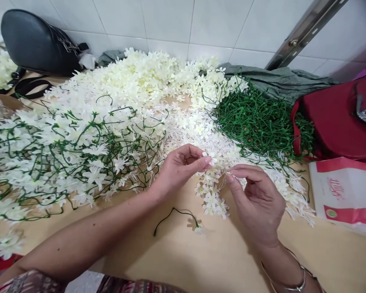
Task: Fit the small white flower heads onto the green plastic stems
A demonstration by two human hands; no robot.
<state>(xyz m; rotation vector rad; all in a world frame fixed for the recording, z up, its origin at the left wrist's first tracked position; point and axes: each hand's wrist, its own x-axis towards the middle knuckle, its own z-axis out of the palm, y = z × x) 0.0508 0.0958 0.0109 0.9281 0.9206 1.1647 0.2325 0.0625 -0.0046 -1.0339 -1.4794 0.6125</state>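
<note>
The left hand (178,171) pinches a small white flower (212,158) between thumb and fingertips, out in front of the person above the table (198,260). The right hand (259,203) has its thumb and forefinger tips close together beside it; I cannot tell whether they meet or grip a fine strand. The flower looks light, soft and thin-petalled, likely to crease, so its centre seems the safest hold. Just below lie loose blossoms (212,199) and a single green stem (160,223); leftward, a heap of stemmed flowers (94,175); rightward, tangled green stems (259,118).
</note>
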